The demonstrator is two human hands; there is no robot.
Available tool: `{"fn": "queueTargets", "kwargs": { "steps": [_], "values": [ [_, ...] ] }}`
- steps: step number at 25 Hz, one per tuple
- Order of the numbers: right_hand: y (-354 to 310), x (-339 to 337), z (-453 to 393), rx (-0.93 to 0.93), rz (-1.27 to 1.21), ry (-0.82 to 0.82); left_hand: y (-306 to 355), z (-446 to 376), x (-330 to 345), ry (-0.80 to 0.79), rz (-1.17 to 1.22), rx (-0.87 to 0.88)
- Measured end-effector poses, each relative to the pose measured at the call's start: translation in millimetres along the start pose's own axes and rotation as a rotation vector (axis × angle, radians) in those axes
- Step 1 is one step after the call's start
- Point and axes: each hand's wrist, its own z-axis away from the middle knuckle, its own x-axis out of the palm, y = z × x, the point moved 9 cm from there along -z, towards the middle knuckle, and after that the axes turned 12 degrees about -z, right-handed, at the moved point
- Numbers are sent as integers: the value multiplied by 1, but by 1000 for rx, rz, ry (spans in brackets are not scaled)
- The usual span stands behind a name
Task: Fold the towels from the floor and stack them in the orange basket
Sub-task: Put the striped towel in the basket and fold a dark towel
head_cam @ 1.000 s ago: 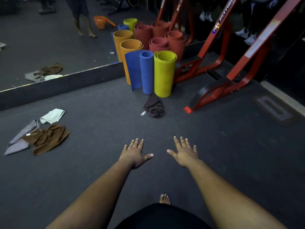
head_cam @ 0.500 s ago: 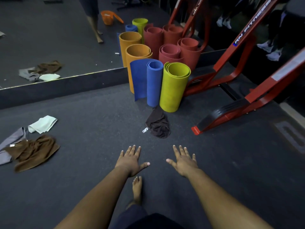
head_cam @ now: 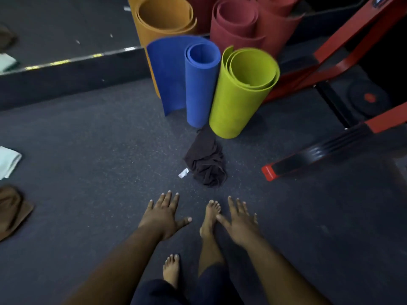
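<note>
Hands, left (head_cam: pixel 163 216) and right (head_cam: pixel 241 223), were spread flat and held nothing, extended toward the crumpled dark towel (head_cam: pixel 207 160) ahead, evidently for pickup.

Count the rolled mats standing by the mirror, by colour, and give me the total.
Orange mat: 1
Blue mat: 1
Yellow-green mat: 1
Red mats: at least 2, cut off by the top edge
Total: at least 5 in view

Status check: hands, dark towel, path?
Left hand and right hand open, empty. Dark towel crumpled on floor ahead, untouched. Nothing between hands and towel.
</note>
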Motion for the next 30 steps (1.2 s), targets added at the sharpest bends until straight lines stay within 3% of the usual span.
{"fn": "queueTargets", "kwargs": {
  "steps": [6, 12, 18, 21, 24, 30],
  "values": [
    [53, 35, -242, 36, 17, -106, -3, -231, 49, -101, 51, -24],
    [122, 92, -461, 126, -9, -60, -11, -435, 141, -212, -50, 28],
    [171, 137, -602, 302, 107, 40, -24, -556, 203, -259, -158, 106],
    [183, 152, -616, 360, 35, -9, -31, -568, 209, -278, -172, 115],
    [160, 135, -579, 267, -77, 64, -35, -545, 187, -298, -195, 116],
    [62, 28, -399, 214, -272, 91, -18, -403, 38, -319, -226, 147]
  ]
}}
